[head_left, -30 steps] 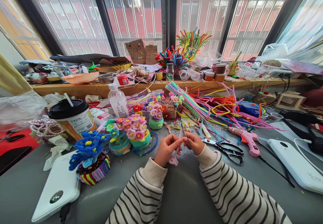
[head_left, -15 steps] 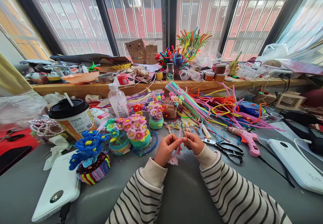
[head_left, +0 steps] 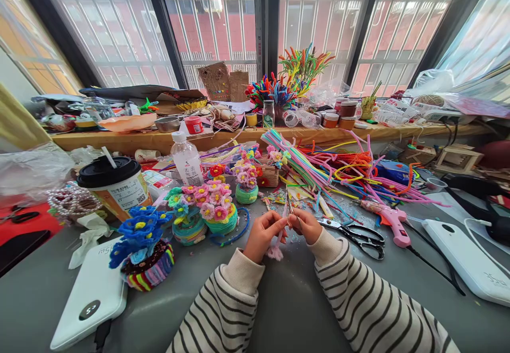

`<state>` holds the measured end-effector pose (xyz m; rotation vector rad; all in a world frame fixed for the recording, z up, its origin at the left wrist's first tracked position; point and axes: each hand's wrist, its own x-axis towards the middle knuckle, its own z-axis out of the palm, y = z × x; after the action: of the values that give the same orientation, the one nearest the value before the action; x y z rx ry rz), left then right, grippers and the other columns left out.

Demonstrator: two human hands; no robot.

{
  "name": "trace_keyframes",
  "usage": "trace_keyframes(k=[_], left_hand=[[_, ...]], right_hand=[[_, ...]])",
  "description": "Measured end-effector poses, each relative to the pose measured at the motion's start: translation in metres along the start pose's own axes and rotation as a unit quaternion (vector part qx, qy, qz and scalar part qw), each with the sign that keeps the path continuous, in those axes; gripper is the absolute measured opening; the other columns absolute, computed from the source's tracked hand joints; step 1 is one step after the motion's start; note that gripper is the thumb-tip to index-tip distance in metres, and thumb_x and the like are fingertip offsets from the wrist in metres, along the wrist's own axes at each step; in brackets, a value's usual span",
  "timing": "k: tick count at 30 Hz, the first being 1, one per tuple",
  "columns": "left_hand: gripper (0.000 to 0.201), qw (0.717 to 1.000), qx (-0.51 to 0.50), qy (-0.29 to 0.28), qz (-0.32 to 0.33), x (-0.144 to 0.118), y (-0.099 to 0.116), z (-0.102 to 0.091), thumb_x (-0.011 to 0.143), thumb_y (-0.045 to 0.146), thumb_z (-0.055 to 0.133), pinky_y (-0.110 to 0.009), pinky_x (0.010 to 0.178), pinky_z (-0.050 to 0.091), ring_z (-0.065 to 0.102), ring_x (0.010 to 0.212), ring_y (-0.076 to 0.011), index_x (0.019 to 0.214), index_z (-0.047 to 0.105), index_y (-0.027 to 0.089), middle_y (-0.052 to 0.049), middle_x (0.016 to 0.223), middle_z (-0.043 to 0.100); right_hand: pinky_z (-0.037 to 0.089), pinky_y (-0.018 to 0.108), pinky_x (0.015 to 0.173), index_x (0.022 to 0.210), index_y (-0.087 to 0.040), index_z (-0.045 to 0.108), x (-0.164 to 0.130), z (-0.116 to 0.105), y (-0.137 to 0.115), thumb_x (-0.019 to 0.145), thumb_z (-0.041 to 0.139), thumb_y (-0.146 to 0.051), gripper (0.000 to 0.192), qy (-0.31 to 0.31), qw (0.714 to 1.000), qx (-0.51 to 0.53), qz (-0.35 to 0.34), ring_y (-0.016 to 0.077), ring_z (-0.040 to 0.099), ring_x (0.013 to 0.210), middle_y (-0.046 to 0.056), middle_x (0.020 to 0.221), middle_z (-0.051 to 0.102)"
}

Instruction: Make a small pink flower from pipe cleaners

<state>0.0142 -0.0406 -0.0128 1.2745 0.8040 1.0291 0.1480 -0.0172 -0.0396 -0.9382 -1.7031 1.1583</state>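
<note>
The pale pink fuzzy strip (head_left: 274,252) is pinched between the fingertips of the left hand (head_left: 262,234), its fluffy end showing beneath; a slim metal tool (head_left: 290,206) is gripped by the right hand (head_left: 306,226). The strip is best kept taut, with fingertips clear of the tool's point. Black-handled scissors (head_left: 349,230) are laid nearby on the tabletop (head_left: 287,310).

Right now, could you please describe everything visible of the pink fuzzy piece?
The pink fuzzy piece looks like pipe-cleaner material: a narrow pale strip pinched by the left hand, its fluffier end lower, over the table. A thin metal tool in the right hand is beside its upper part; contact is unclear.
</note>
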Motion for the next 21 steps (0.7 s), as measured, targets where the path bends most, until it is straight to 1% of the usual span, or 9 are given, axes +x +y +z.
trace_keyframes(k=[4,6,10,15,21], left_hand=[[0.021,1.000,-0.004,0.003,0.001,0.0001,0.0000,0.0002,0.064,0.034,0.051,-0.020,0.043,0.038,0.045,0.040,-0.0067,0.059,0.047,0.014,0.004,0.047,0.048],[0.021,1.000,-0.007,0.006,0.001,0.0002,-0.0002,0.0003,0.064,0.034,0.051,-0.020,0.043,0.038,0.044,0.040,-0.0066,0.060,0.047,0.014,0.004,0.046,0.048],[0.020,1.000,-0.010,0.004,0.000,0.0003,-0.0007,0.0004,0.066,0.033,0.050,-0.020,0.045,0.038,0.045,0.042,-0.0067,0.062,0.049,0.013,0.003,0.047,0.049],[0.021,1.000,-0.007,0.012,0.001,0.0001,-0.0008,0.0003,0.066,0.034,0.050,-0.020,0.045,0.039,0.046,0.042,-0.0069,0.062,0.050,0.014,0.003,0.048,0.050],[0.023,1.000,-0.007,0.015,-0.005,0.0003,-0.0009,-0.0006,0.065,0.037,0.050,-0.020,0.045,0.039,0.046,0.042,-0.0070,0.063,0.049,0.014,0.003,0.048,0.049]], right_hand=[[0.018,0.019,0.034,0.053,-0.017,0.034,-0.0001,0.0002,0.0004,0.061,0.040,-0.059,0.043,0.020,1.000,-0.001,-0.001,0.0035,0.024,0.036,-0.006,0.043,0.030],[0.016,0.019,0.033,0.054,-0.018,0.034,-0.0004,0.0012,-0.0015,0.058,0.041,-0.062,0.045,0.009,1.000,0.028,0.000,0.0032,0.022,0.034,-0.008,0.042,0.027],[0.012,0.019,0.031,0.057,-0.017,0.037,-0.0004,0.0028,-0.0039,0.056,0.034,-0.068,0.051,-0.028,0.996,0.086,0.014,0.0029,0.017,0.032,-0.009,0.039,0.021],[0.012,0.019,0.031,0.054,-0.016,0.039,-0.0002,0.0024,-0.0033,0.060,0.036,-0.064,0.048,-0.011,0.998,0.064,0.009,0.0026,0.017,0.032,-0.009,0.038,0.022],[0.010,0.018,0.031,0.055,-0.017,0.039,-0.0018,0.0020,-0.0064,0.057,0.035,-0.067,0.050,-0.026,0.994,0.106,0.005,0.0027,0.015,0.032,-0.009,0.040,0.018]])
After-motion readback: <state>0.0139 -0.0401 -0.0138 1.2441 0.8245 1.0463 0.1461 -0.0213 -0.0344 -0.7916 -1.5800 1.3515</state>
